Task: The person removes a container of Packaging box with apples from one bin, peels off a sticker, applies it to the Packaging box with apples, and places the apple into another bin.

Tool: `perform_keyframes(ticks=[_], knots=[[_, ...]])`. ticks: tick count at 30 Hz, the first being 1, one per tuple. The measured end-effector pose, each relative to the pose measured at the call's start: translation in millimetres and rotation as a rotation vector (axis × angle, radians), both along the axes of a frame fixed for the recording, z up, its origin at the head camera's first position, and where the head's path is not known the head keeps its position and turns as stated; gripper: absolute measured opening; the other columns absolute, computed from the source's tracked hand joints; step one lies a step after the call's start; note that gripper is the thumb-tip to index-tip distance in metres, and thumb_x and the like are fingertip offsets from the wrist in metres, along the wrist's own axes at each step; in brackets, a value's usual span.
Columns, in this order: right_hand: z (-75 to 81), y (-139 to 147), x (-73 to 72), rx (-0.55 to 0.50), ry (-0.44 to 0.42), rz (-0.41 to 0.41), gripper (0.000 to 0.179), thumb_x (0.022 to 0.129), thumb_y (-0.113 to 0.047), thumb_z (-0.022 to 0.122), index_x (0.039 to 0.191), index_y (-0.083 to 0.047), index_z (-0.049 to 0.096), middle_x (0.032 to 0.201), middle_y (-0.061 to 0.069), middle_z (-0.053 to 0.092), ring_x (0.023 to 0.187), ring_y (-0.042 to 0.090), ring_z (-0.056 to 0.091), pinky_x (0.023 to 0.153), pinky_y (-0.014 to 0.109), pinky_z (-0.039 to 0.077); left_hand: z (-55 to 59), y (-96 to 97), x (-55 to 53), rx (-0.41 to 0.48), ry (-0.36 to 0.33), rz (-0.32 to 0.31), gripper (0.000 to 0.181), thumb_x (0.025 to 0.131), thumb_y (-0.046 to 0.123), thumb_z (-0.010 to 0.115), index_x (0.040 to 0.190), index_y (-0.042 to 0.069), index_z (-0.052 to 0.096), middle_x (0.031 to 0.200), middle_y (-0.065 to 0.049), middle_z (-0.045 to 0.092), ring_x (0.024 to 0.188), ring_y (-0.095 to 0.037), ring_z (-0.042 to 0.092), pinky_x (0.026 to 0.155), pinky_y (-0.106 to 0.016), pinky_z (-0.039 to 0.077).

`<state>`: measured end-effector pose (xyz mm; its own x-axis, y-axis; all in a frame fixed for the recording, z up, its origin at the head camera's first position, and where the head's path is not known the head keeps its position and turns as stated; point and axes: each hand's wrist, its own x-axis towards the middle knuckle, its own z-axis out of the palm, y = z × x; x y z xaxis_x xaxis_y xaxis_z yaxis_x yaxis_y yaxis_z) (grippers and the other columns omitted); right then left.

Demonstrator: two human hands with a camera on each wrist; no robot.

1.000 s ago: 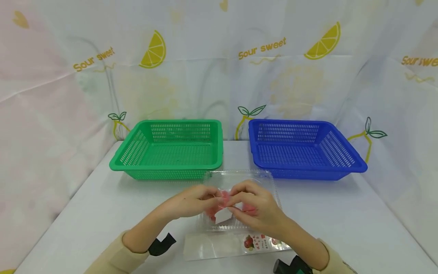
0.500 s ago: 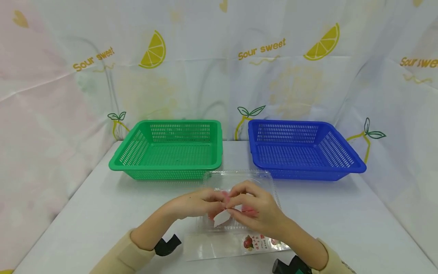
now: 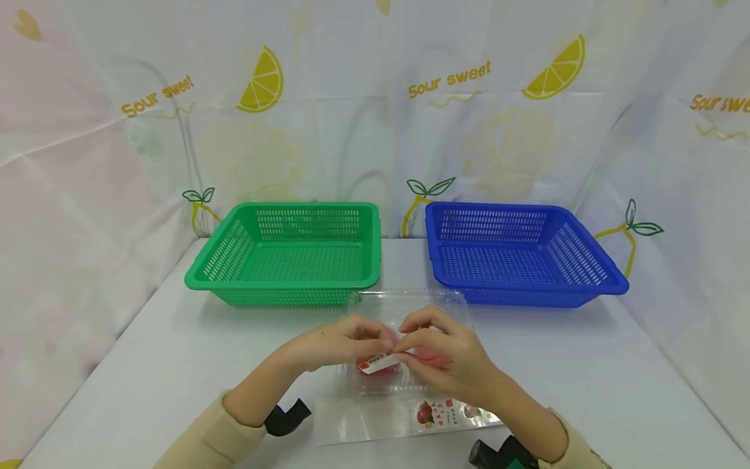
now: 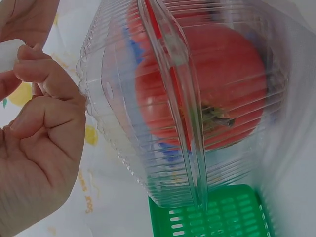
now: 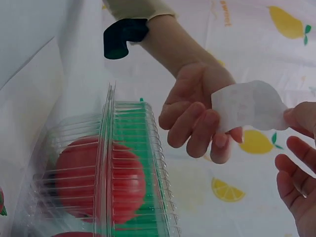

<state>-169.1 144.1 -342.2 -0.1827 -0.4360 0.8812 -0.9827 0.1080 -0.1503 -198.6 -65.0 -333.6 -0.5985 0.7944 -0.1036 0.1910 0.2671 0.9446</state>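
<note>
Both hands meet over a clear plastic clamshell box with red tomatoes inside. Between them is a small white label, its printed face with a red patch showing in the head view. In the right wrist view the plain pale side of the label shows, slightly curled. My left hand pinches one end of it with curled fingers. At the other end, the thumb and forefinger of my right hand pinch its edge. The tomatoes are partly covered by the hands in the head view.
A green basket stands behind at the left, and a blue basket at the right. In front of the box lies a flat strip with printed red fruit. A patterned curtain hangs behind the table.
The label has turned in the fingers, so its printed side now shows where it looked plain white before. The right hand has shifted slightly to the right; box and baskets stay put.
</note>
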Motion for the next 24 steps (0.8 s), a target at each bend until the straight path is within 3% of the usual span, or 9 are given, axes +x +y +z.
perform_keyframes(ticks=[8,13,19,24], knots=[[0.2,14,-1.7,0.076,-0.04,-0.059,0.01,0.09,-0.019,0.059,0.087,-0.011,0.064,0.099,0.009,0.054,0.087,0.019,0.053,0.076,0.022,0.042,0.6,-7.5,-4.1,0.033,0.018,0.071,0.014,0.089,0.015,0.059,0.089,0.001,0.062,0.074,-0.001,0.054,0.064,-0.012,0.046,0.057,-0.025,0.041],[1.2,22,-5.2,0.129,-0.091,-0.102,0.011,0.09,-0.022,0.058,0.088,-0.013,0.064,0.105,0.007,0.053,0.094,0.021,0.051,0.08,0.023,0.04,2.9,-9.7,-6.5,0.033,0.016,0.122,0.011,0.088,0.013,0.06,0.089,0.002,0.062,0.082,-0.002,0.062,0.071,-0.013,0.051,0.064,-0.029,0.044],[-2.0,30,-12.9,0.137,-0.244,-0.153,0.005,0.084,-0.014,0.067,0.089,-0.012,0.065,0.107,0.006,0.053,0.096,0.019,0.051,0.082,0.022,0.043,5.5,-10.6,-9.8,0.053,0.035,0.175,0.013,0.087,0.014,0.062,0.088,0.001,0.062,0.082,-0.005,0.063,0.069,-0.022,0.054,0.065,-0.036,0.048],[-6.3,31,-17.0,0.139,-0.354,-0.233,0.023,0.075,0.001,0.072,0.093,-0.013,0.065,0.105,0.001,0.055,0.098,0.018,0.053,0.078,0.027,0.047,7.3,-9.6,-11.5,0.067,0.055,0.217,0.012,0.088,0.013,0.061,0.089,0.001,0.062,0.074,-0.006,0.058,0.064,-0.027,0.053,0.06,-0.034,0.047]])
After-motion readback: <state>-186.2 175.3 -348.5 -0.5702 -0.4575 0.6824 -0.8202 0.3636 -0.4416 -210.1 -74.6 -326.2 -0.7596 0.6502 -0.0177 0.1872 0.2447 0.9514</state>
